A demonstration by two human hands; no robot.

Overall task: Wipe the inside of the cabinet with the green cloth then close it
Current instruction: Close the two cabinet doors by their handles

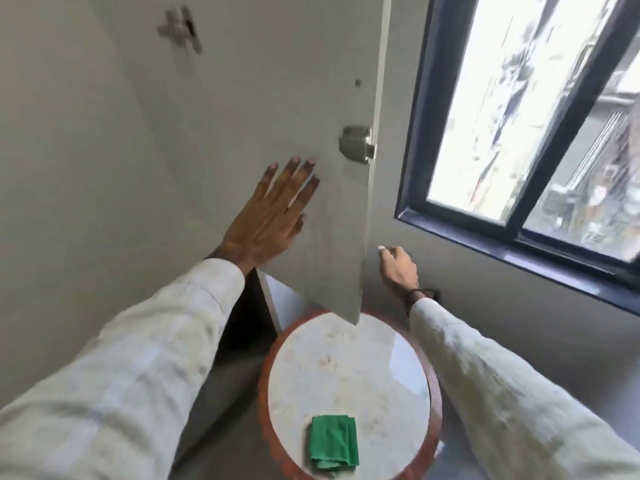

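Observation:
The white cabinet door point(270, 98) stands partly open, its free edge toward the window, a metal latch point(356, 143) on its inner face. My left hand point(270, 216) lies flat against the inner face of the door, fingers spread, holding nothing. My right hand point(398, 268) is behind the door's free edge near its lower end, fingers curled; whether it touches the door I cannot tell. The folded green cloth point(333, 441) lies on the round marble-topped table point(346, 375), near its front edge, apart from both hands. The cabinet's dark inside point(247, 320) shows only as a narrow gap.
A dark-framed window point(519, 133) fills the upper right, its sill close to my right forearm. The round table with a wooden rim stands directly under the door's lower corner. A hinge point(180, 29) shows at the upper left of the door.

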